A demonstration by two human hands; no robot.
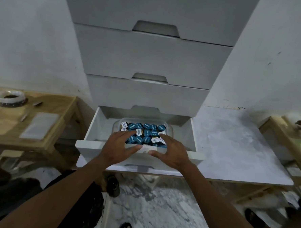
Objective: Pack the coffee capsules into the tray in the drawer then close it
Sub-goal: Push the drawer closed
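The bottom white drawer (pixel 96 126) of a tall drawer unit stands pulled out. Inside it sits a clear plastic tray (pixel 169 131) filled with several blue-topped and white-topped coffee capsules (pixel 146 132). My left hand (pixel 119 147) hovers over the tray's near left corner with fingers spread, holding nothing. My right hand (pixel 172 151) is over the near right corner, fingers apart, its fingertips by the capsules and the thumb above the drawer's front edge. Both hands hide the tray's near rim.
Three shut drawers (pixel 149 55) rise above the open one. A wooden table (pixel 62 108) at the left carries a tape roll (pixel 9 98) and a clear sheet. A white marble-patterned surface (pixel 232 145) lies to the right, with a wooden frame (pixel 277 125) beyond it.
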